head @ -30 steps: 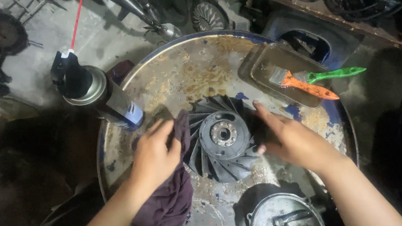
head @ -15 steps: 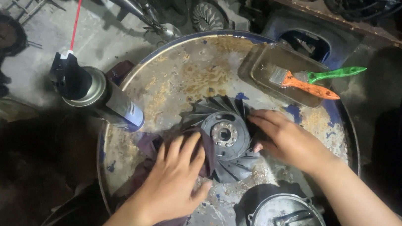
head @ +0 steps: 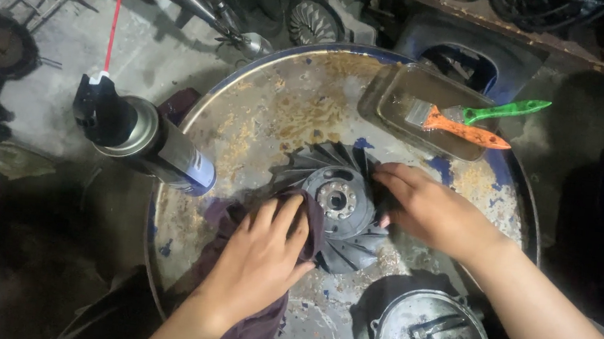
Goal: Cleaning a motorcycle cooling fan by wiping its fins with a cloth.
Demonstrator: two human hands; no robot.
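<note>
Cloth-padded grip on finned metal disc (head: pixel 339 203)

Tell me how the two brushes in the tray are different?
The orange brush has an orange handle; the green brush has a green one. The orange brush shows its metal band and bristles; the green brush's head is hidden behind it. The orange handle points right and slightly down, the green one right and up. Both lie in the tray, crossing.

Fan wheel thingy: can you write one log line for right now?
left hand: pressing purple rag on finned wheel | right hand: gripping wheel's right edge | surface: rusty drum top
</note>
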